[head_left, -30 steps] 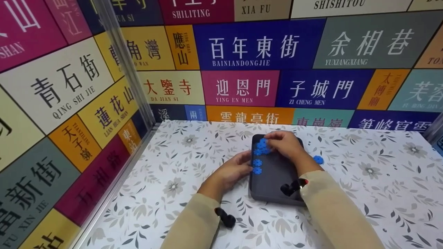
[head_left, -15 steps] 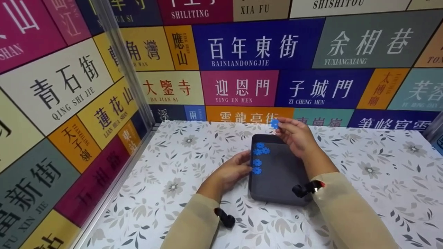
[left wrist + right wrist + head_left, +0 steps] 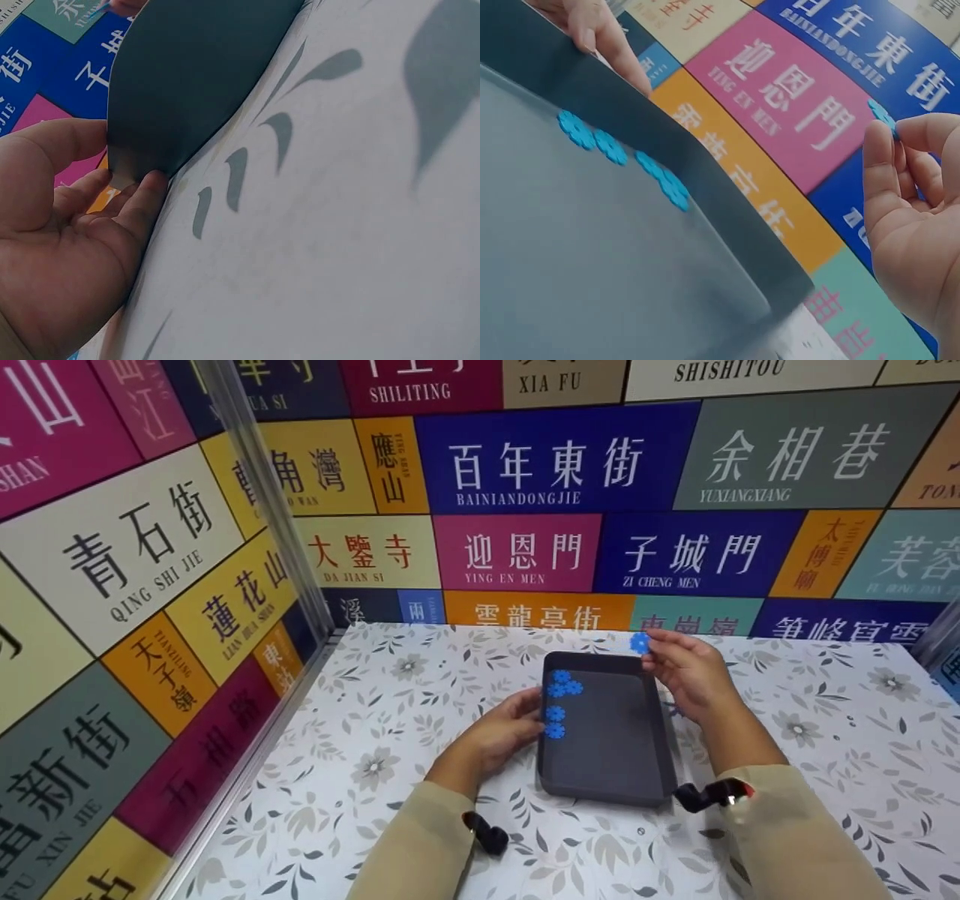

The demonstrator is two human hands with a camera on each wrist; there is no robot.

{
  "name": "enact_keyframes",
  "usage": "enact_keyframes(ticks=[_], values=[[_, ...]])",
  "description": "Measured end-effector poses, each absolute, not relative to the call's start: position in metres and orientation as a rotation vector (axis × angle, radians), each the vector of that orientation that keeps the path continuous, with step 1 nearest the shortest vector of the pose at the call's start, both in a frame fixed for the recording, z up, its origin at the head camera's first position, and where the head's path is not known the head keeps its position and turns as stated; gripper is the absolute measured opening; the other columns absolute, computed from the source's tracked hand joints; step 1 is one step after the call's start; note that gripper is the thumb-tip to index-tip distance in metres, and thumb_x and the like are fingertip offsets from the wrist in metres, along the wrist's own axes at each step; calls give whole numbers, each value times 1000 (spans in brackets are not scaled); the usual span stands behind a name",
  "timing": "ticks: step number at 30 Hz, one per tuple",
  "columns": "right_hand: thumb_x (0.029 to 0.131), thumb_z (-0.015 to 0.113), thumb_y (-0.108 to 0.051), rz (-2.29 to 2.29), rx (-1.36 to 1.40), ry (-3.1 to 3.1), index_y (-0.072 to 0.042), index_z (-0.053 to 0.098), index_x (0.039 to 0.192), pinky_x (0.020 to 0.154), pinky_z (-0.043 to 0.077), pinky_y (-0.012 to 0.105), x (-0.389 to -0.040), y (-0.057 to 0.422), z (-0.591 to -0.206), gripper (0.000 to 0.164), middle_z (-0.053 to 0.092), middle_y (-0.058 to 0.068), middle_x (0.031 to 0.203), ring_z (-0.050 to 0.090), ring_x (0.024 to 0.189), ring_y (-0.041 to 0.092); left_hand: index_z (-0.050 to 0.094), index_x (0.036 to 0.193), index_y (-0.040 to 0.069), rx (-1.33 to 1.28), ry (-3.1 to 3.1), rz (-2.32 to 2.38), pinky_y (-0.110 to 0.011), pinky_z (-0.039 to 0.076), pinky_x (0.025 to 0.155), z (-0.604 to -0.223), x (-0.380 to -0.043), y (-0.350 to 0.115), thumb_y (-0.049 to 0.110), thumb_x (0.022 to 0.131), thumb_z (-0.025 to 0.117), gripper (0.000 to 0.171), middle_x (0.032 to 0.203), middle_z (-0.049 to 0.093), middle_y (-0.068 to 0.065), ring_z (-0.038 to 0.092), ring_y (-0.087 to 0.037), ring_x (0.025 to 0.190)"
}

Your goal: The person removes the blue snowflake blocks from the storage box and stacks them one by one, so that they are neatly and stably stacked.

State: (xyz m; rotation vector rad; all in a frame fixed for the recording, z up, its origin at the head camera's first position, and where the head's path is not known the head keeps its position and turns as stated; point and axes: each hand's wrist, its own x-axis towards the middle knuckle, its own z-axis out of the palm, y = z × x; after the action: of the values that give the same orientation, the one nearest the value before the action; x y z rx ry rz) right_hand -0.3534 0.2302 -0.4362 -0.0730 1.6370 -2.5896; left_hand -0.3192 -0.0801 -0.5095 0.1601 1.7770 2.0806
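The right hand (image 3: 694,675) pinches a blue flower-shaped piece (image 3: 639,643) between thumb and fingertip, held up near the far right corner of a dark tray (image 3: 607,742); the left hand (image 3: 502,735), its fingers slightly apart, touches the tray's left wall from outside. Inside, along that wall, lie more blue pieces (image 3: 555,712). Beneath spreads a floral tablecloth (image 3: 315,802), and behind it stands a sign-covered wall (image 3: 517,551)

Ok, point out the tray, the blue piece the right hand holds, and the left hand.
Tray (image 3: 609,744), head view: bare inside floor.
Blue piece (image 3: 638,643), head view: middle of its face.
Left hand (image 3: 504,732), head view: its middle.
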Motion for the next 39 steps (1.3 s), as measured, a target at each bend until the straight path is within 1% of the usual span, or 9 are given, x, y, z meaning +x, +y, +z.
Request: enact_keyframes(ticks=[7,9,13,15,20,25,30,35,39], values=[[101,72,-8,-2615,-67,1633,-11,81,111,82,66,23,-346,264,-447,15,76,2,90,74,82,13,37,166,11,159,1770,2079,-46,39,130,-510,-319,-82,-8,94,61,79,171,42,-11,47,-28,155],[101,71,-7,-2604,-65,1658,-10,81,113,81,66,24,-344,273,-453,16,77,1,91,75,82,13,37,166,11,155,1771,2080,-46,39,130,-510,-319,-82,-8,94,61,79,172,41,-11,46,-29,156],[101,71,-6,-2576,-48,1706,-13,82,109,82,66,24,-342,283,-465,15,78,0,93,76,81,13,36,167,11,139,1771,2085,-46,39,130,-509,-318,-82,-8,93,62,80,172,41,-11,45,-29,156],[101,71,-6,-2570,-38,1711,-11,82,111,82,66,24,-343,287,-470,16,78,0,95,77,81,13,36,167,11,134,1775,2085,-46,39,130,-509,-318,-82,-8,93,62,80,172,40,-11,45,-29,156],[100,73,-8,-2487,43,1755,-10,81,116,84,65,22,-344,303,-481,18,79,-2,97,77,83,11,36,166,9,148,1768,2097,-45,39,129,-510,-318,-81,-8,94,61,78,171,41,-13,45,-29,156],[99,76,-12,-2314,170,1904,-14,82,113,82,65,21,-347,321,-492,16,80,-5,95,76,83,8,36,167,9,147,1765,2104,-44,40,129,-510,-318,-80,-7,95,62,78,170,43,-14,48,-29,154],[101,74,-12,-2163,199,2039,-15,82,113,80,64,19,-349,328,-502,15,80,-8,93,74,82,5,37,166,10,142,1766,2095,-44,40,129,-509,-319,-80,-8,95,61,78,170,43,-13,48,-28,153],[101,73,-9,-2126,192,2067,-14,82,110,78,64,19,-350,329,-508,14,80,-7,92,74,80,5,36,166,9,149,1772,2091,-45,40,129,-509,-319,-80,-8,94,61,78,170,43,-13,47,-29,155],[101,72,-9,-2103,204,2087,-13,81,111,77,64,19,-350,330,-510,14,80,-8,91,74,79,5,36,166,9,155,1774,2088,-45,40,129,-508,-318,-79,-8,94,61,78,171,42,-13,47,-29,155]])
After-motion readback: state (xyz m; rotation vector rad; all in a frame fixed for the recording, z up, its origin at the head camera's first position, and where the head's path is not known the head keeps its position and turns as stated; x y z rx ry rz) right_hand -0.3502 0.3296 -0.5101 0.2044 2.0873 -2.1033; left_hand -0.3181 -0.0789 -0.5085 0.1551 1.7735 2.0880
